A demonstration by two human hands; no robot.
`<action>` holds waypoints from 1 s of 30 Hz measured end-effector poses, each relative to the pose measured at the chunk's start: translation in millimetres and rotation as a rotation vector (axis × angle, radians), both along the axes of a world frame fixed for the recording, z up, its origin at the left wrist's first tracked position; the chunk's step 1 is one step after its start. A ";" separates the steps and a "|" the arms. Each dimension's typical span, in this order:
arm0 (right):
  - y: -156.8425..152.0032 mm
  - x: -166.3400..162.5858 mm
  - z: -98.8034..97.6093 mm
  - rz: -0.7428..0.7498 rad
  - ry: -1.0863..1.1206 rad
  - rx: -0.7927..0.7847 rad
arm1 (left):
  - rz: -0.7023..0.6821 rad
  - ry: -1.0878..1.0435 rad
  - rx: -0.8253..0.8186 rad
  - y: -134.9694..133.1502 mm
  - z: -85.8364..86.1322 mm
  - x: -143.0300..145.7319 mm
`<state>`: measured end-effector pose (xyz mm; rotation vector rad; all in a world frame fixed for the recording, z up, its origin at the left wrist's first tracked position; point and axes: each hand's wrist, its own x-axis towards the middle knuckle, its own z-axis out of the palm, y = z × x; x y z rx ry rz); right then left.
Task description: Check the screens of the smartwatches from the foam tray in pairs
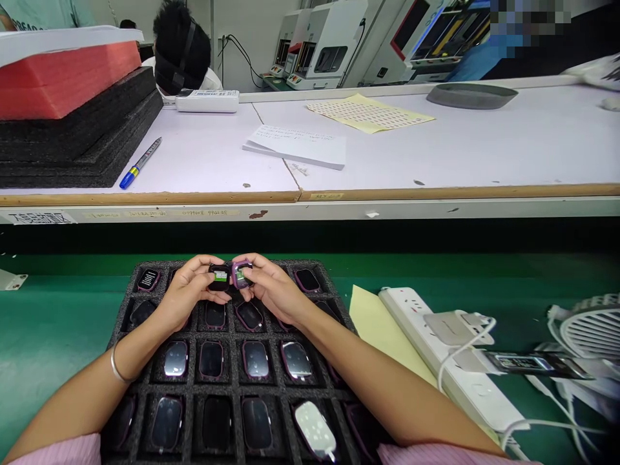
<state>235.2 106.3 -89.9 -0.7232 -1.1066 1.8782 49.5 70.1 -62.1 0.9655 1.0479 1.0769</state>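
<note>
I'm looking down at both hands meeting over the far part of a black foam tray (128, 303) on the green bench top (43, 323). My left hand (186, 294) is curling its fingers around a small black module (219, 276) with a green-and-white label facing up — pinched, thumb near side, fingers far side. My right hand (271, 290) is closing on a purple-rimmed watch case (241, 273), also showing a green patch; the two pieces are sitting just beside each other, touching or nearly so — I can't tell which. A thin bangle (116, 365) is sitting on the left wrist. The tray is holding rows of dark watch bodies, one per pocket, with a white-faced unit (314, 429) in the near row. To the right of the tray a yellow sheet (372, 323) is lying on the bench, then a white power strip (411, 323) with plugs and cables, and a white fan grille (593, 332) at the far right edge. On the raised white shelf (484, 148) beyond: a blue-capped marker (140, 163), stacked black and red foam (72, 116), a white paper stack (295, 145), a yellow label sheet (371, 113), a grey tray (472, 95).
</note>
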 end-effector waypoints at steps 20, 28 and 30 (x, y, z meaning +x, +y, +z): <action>-0.6 1.6 -1.1 0.030 -0.008 0.072 | 0.004 0.007 0.013 0.1 3.1 0.6; 1.0 3.1 -3.4 0.037 -0.017 0.073 | -0.001 0.008 0.036 0.0 1.8 -0.4; 1.1 2.9 -4.2 0.036 -0.019 0.087 | 0.011 0.030 0.041 0.5 1.5 0.2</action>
